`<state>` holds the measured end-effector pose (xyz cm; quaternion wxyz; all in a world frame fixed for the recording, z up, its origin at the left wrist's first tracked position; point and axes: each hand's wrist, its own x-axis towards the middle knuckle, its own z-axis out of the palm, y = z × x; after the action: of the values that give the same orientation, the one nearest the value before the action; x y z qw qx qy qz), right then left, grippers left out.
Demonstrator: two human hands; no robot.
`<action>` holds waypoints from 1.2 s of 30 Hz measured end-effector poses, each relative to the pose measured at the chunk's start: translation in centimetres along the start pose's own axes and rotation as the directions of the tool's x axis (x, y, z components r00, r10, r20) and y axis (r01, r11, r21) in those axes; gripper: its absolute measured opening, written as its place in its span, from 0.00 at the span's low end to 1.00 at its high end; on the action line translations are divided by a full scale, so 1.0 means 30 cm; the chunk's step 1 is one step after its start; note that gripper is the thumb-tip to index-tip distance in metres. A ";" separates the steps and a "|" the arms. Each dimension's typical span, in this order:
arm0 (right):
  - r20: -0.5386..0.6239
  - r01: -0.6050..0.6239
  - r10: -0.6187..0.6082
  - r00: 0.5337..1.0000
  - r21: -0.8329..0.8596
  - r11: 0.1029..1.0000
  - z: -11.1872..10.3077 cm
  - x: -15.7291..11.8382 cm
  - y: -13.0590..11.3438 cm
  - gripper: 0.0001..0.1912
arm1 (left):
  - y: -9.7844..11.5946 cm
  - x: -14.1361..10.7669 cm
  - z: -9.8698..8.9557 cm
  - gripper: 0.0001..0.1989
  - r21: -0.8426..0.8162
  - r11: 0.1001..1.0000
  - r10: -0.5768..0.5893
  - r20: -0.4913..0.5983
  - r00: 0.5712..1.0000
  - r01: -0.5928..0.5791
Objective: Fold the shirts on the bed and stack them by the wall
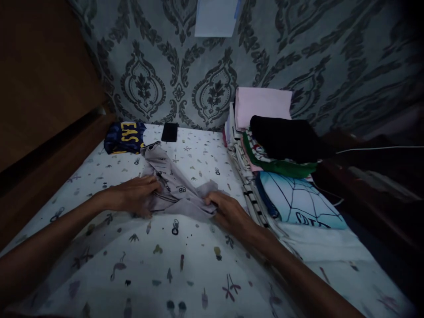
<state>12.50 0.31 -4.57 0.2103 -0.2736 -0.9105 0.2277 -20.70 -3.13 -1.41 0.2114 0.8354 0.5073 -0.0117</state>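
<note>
A crumpled grey garment (175,185) with dark printed lettering lies on the patterned white sheet (192,256), stretched between my two hands. My left hand (139,194) grips its left side, fingers curled into the fabric. On the other side, my right hand (228,210) pinches the right edge between thumb and fingers. The garment's upper end folds over near a dark navy garment (124,138) with yellow letters. What kind of garment the grey one is cannot be made out from its bunched shape.
A black phone-like object (169,132) lies near the wallpapered wall (179,70). Stacked folded clothes stand at right, with a pink piece (261,106), a black piece (285,139) and a blue web-print piece (301,198). Brown wooden furniture (43,79) borders the left side.
</note>
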 end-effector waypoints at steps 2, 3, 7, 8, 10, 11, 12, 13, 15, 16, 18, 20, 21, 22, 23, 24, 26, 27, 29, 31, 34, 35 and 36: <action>-0.050 -0.021 0.022 0.998 0.011 1.000 -0.032 -0.011 0.013 0.14 | 0.000 -0.025 0.007 0.29 0.079 0.996 -0.033 0.007 0.999 0.033; -0.072 -0.036 0.036 0.997 0.005 0.999 -0.050 -0.019 0.022 0.14 | 0.000 -0.038 0.005 0.29 0.084 0.996 -0.038 0.022 0.999 0.036; -0.141 -0.188 0.164 0.976 -0.176 0.966 -0.115 -0.053 0.048 0.13 | 0.021 -0.083 -0.014 0.14 -0.062 0.998 -0.031 0.037 0.999 0.033; -0.142 -0.235 0.203 0.969 -0.259 0.937 -0.123 -0.060 0.043 0.13 | 0.043 -0.092 -0.017 0.13 -0.119 0.992 -0.023 0.051 0.998 0.029; -0.106 -0.243 0.219 0.970 -0.401 0.883 -0.121 -0.070 0.007 0.16 | 0.112 -0.107 -0.016 0.13 -0.239 0.971 0.026 0.075 0.997 -0.007; -0.067 -0.193 0.182 0.981 -0.433 0.881 -0.110 -0.074 -0.025 0.18 | 0.155 -0.113 -0.011 0.12 -0.298 0.954 0.064 0.079 0.995 -0.037; -0.021 -0.109 0.110 0.994 -0.428 0.897 -0.092 -0.078 -0.065 0.21 | 0.201 -0.119 -0.005 0.10 -0.358 0.931 0.104 0.069 0.992 -0.073; 0.028 -0.008 0.020 0.999 -0.388 0.921 -0.068 -0.081 -0.110 0.23 | 0.245 -0.125 0.002 0.09 -0.425 0.899 0.149 0.066 0.987 -0.108; 0.122 0.165 -0.137 0.983 -0.258 0.952 -0.004 -0.089 -0.201 0.24 | 0.311 -0.130 0.013 0.07 -0.578 0.800 0.278 0.124 0.953 -0.158; 0.170 0.200 -0.166 0.971 -0.206 0.958 0.031 -0.093 -0.241 0.22 | 0.328 -0.129 0.015 0.06 -0.647 0.744 0.354 0.171 0.920 -0.166; 0.236 0.188 -0.146 0.961 -0.162 0.969 0.096 -0.104 -0.298 0.15 | 0.322 -0.116 0.008 0.06 -0.709 0.685 0.447 0.229 0.865 -0.166; 0.228 0.134 -0.098 0.969 -0.151 0.979 0.143 -0.116 -0.324 0.11 | 0.262 -0.082 -0.008 0.09 -0.631 0.754 0.355 0.162 0.921 -0.179; 0.196 0.114 -0.089 0.977 -0.122 0.986 0.157 -0.120 -0.329 0.12 | 0.217 -0.058 -0.017 0.11 -0.534 0.828 0.239 0.059 0.969 -0.171; 0.146 0.098 -0.087 0.985 -0.070 0.993 0.165 -0.122 -0.329 0.13 | 0.165 -0.031 -0.027 0.13 -0.411 0.902 0.115 -0.065 0.991 -0.132; 0.085 0.067 -0.066 0.994 -0.007 0.998 0.167 -0.122 -0.326 0.16 | 0.111 -0.001 -0.035 0.14 -0.269 0.961 0.007 -0.190 0.982 -0.058; 0.023 0.008 -0.009 1.000 0.055 0.998 0.164 -0.119 -0.321 0.19 | 0.056 0.028 -0.043 0.17 -0.124 0.992 -0.051 -0.258 0.965 0.019; -0.044 -0.189 0.195 0.980 0.120 0.975 0.153 -0.105 -0.306 0.25 | -0.040 0.080 -0.057 0.26 0.085 0.987 -0.115 -0.187 0.976 0.133; -0.042 -0.297 0.302 0.952 0.106 0.949 0.148 -0.096 -0.296 0.27 | -0.079 0.100 -0.062 0.29 0.141 0.978 -0.140 -0.115 0.984 0.155; 0.000 -0.430 0.430 0.903 0.017 0.902 0.141 -0.081 -0.271 0.22 | -0.136 0.123 -0.070 0.32 0.165 0.970 -0.175 -0.020 0.984 0.176; 0.021 -0.425 0.426 0.904 -0.044 0.904 0.139 -0.077 -0.249 0.09 | -0.170 0.123 -0.076 0.31 0.139 0.971 -0.194 -0.021 0.981 0.195; -0.053 -0.332 0.332 0.942 0.005 0.943 0.128 -0.094 -0.239 0.06 | -0.188 0.086 -0.077 0.32 0.098 0.972 -0.211 -0.044 0.976 0.215; -0.094 -0.288 0.292 0.952 0.051 0.956 0.116 -0.105 -0.247 0.05 | -0.185 0.065 -0.075 0.33 0.096 0.976 -0.192 -0.061 0.979 0.197; -0.127 -0.241 0.254 0.959 0.114 0.964 0.100 -0.117 -0.260 0.05 | -0.177 0.042 -0.071 0.33 0.102 0.982 -0.152 -0.089 0.984 0.161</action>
<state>10.52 -8.50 -3.77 0.2568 -0.3902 -0.8398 0.2767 -25.05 0.81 -1.58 0.1431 0.8029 0.5782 -0.0222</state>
